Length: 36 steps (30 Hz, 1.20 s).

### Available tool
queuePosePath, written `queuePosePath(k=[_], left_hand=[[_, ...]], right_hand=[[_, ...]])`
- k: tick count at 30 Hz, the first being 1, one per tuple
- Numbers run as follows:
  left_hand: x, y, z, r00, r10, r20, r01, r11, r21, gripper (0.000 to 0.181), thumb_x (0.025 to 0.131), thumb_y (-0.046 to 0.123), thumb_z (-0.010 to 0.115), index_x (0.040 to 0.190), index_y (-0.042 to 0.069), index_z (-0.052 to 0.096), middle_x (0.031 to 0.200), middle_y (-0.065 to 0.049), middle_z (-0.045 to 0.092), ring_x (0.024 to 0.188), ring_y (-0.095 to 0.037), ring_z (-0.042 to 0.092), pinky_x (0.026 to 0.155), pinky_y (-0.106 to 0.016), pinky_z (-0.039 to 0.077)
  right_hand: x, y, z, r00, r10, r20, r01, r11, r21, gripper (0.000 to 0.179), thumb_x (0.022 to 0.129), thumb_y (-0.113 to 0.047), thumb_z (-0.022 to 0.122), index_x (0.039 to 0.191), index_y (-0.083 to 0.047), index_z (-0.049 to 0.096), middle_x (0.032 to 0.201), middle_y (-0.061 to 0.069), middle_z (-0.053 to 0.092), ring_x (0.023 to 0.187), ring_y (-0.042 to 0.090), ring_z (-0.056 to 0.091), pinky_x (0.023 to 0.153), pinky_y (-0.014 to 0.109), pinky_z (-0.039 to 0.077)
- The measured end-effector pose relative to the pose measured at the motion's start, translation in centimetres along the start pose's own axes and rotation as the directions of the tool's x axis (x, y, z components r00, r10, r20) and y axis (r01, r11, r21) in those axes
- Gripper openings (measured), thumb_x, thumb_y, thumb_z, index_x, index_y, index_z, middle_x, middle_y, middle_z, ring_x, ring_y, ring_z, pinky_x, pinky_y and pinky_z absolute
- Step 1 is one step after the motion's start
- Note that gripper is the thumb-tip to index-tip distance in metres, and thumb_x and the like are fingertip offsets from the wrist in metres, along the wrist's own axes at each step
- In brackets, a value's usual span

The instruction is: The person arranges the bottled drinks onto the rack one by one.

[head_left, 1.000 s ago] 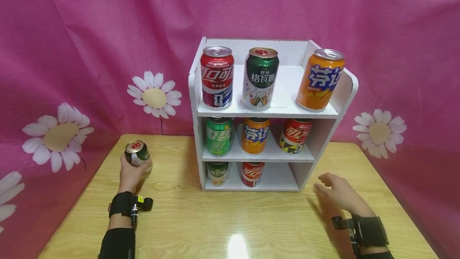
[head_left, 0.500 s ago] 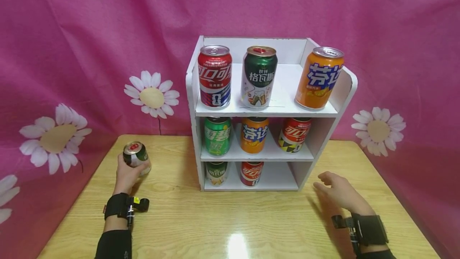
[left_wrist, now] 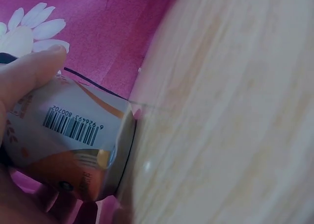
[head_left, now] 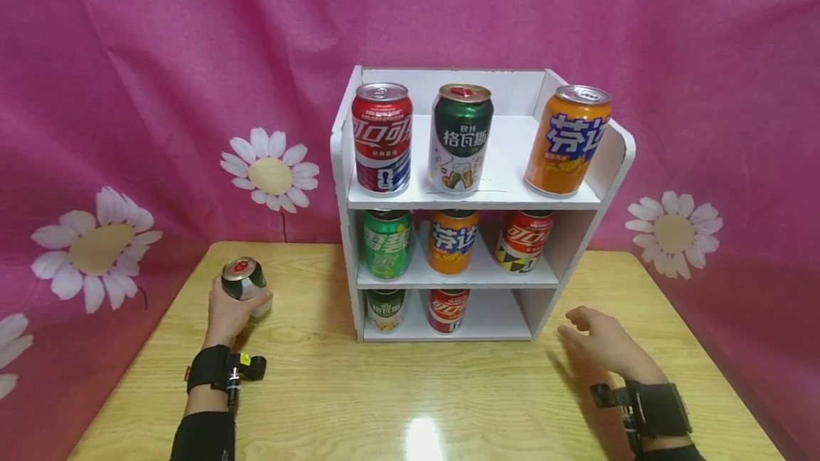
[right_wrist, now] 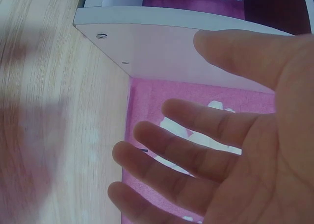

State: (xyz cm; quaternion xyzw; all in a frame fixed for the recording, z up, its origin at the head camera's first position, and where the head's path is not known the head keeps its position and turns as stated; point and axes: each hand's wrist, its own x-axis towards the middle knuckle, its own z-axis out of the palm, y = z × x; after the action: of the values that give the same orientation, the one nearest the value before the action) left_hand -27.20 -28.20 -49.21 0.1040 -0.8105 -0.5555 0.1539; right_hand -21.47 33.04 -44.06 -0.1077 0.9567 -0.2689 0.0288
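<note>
On the left of the table, my left hand point(head_left: 227, 315) grips a green and white drink can point(head_left: 253, 290) with a gold top. Thumb and fingers wrap its sides, and in the left wrist view the can's barcode side point(left_wrist: 73, 126) shows, its base close to the table top. My right hand point(head_left: 605, 340) hovers to the right of the white shelf point(head_left: 448, 336), its fingers spread and holding nothing. The right wrist view shows the palm point(right_wrist: 265, 170) facing the shelf's side panel point(right_wrist: 162, 50).
The shelf's top level bears a red can point(head_left: 383, 141), a green and white can point(head_left: 461, 141) and an orange can point(head_left: 566, 144). Below stand a green can point(head_left: 387, 246), an orange can point(head_left: 452, 244) and a red can point(head_left: 524, 244). The bottom level holds two more. Pink flowered cloth point(head_left: 160, 34) hangs around.
The left hand and its can have shifted slightly left in the head view, along with a small shift of the camera. The right hand has hardly moved.
</note>
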Motion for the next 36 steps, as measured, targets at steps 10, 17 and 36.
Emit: queuePosePath(k=[10, 17, 36], left_hand=[[-0.6, 0.2, 0.2, 0.999, -0.032, 0.001, 0.032, 0.999, 0.033, 0.091, 0.076, 0.017, 0.079, 0.144, -0.002, 0.021, 0.134, -0.029, 0.040, 0.122, -0.041, 0.039, 0.100, -0.052, 0.033], [-0.8, 0.3, 0.8, 0.999, -0.012, -0.049, 0.015, 0.998, 0.065, 0.085, 0.073, 0.019, 0.082, 0.137, -0.003, 0.031, 0.125, -0.027, 0.048, 0.115, -0.039, 0.046, 0.097, -0.050, 0.036], [-1.8, 5.5, 2.6, 0.992, 0.113, 0.059, -0.119, 0.988, 0.095, 0.086, 0.073, 0.027, 0.082, 0.138, 0.000, 0.033, 0.122, -0.023, 0.050, 0.113, -0.037, 0.048, 0.093, -0.052, 0.039]], right_hand=[[-0.1, 0.0, 0.1, 1.000, 0.014, 0.005, -0.014, 1.000, 0.005, 0.045, 0.092, -0.027, 0.061, 0.115, 0.011, 0.055, 0.109, 0.027, 0.060, 0.100, 0.044, 0.056, 0.079, 0.053, 0.048], [-0.2, 0.0, 0.1, 1.000, 0.023, 0.002, -0.023, 1.000, 0.021, 0.045, 0.092, -0.028, 0.062, 0.114, 0.011, 0.054, 0.110, 0.027, 0.060, 0.099, 0.043, 0.057, 0.079, 0.052, 0.049], [-0.1, -0.1, 0.1, 1.000, 0.007, -0.006, -0.007, 1.000, 0.028, 0.045, 0.092, -0.027, 0.062, 0.115, 0.010, 0.055, 0.109, 0.026, 0.060, 0.099, 0.042, 0.058, 0.078, 0.050, 0.050]])
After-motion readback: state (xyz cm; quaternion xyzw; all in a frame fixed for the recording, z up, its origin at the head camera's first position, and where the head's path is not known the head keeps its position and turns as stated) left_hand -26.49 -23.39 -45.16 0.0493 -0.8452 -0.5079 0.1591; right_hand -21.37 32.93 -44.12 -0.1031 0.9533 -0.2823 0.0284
